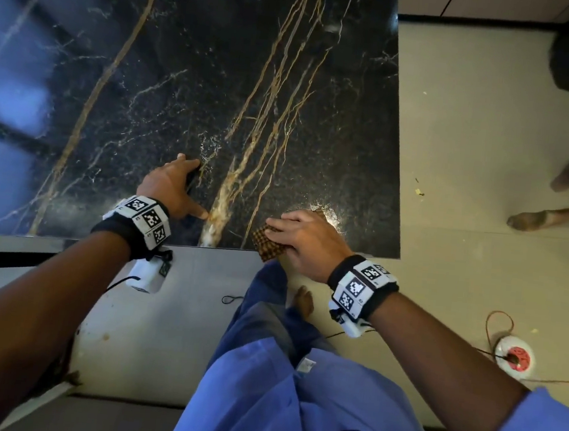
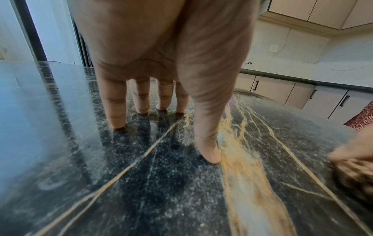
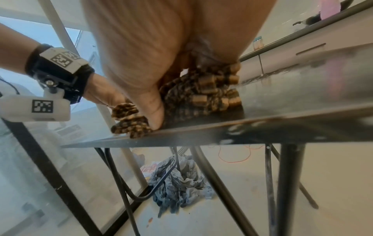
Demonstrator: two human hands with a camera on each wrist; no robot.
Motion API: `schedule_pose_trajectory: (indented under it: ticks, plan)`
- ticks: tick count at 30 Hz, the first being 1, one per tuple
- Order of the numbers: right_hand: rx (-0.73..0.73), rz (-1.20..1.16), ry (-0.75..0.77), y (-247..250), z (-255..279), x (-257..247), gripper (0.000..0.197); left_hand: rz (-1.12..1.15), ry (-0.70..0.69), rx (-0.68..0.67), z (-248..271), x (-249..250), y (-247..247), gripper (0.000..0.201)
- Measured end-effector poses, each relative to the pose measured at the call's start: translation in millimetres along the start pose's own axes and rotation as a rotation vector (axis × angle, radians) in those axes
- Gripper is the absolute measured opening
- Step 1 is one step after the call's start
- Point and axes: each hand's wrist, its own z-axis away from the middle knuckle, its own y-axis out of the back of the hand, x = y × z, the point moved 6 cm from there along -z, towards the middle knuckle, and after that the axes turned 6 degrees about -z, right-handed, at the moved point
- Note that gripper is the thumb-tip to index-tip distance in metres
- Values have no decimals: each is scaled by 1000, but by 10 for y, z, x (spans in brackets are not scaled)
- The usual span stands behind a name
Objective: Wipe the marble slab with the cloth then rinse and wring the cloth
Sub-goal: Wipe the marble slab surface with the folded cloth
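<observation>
The black marble slab (image 1: pixel 218 89) with gold veins fills the head view. My left hand (image 1: pixel 179 185) rests on it near the front edge, fingers straight and spread, and their fingertips (image 2: pixel 118 123) touch the stone. To its right, my right hand (image 1: pixel 304 234) lies over the brown checkered cloth (image 1: pixel 270 246) and presses it onto the slab's front edge. In the right wrist view the cloth (image 3: pixel 201 95) is bunched under my palm, with my thumb pressing into it. The cloth hides my right fingers there.
Another person's bare feet (image 1: pixel 537 217) stand on the floor to the right of the slab. A white round device (image 1: pixel 514 355) with a red cord lies on the floor at lower right. Crumpled grey fabric (image 3: pixel 177 183) sits under the table among its black metal legs (image 3: pixel 286 183).
</observation>
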Motion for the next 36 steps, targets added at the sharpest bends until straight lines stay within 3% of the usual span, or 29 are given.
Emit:
schedule_pose_trajectory:
  ticks: [5,10,14,21,24,27,31,36]
  plan:
    - [-76,-10,23,172,666,430,44,-1,8,-2,10,26,16,107]
    - [203,-107,-287,654,1096,1067,53,4,19,6,27,51,39,104]
    - [252,-55,-285,608,934,990,50,-5,23,7,27,64,53,106]
    - [167,-76,-198,219,912,576,47,-35,43,-14,9,124,80,108]
    - [277,-73,-290,319,1260,742,49,-58,38,-13,6,160,80,106]
    - [420,-90,-480,499,1497,1001,50,-92,7,6,11,205,88,112]
    - [528,-107,-651,782,1223,1220,44,-117,-8,23,12,229,96,127]
    - [528,-41,-694,952,272,1148,35,-111,-4,78,19,142,126,131]
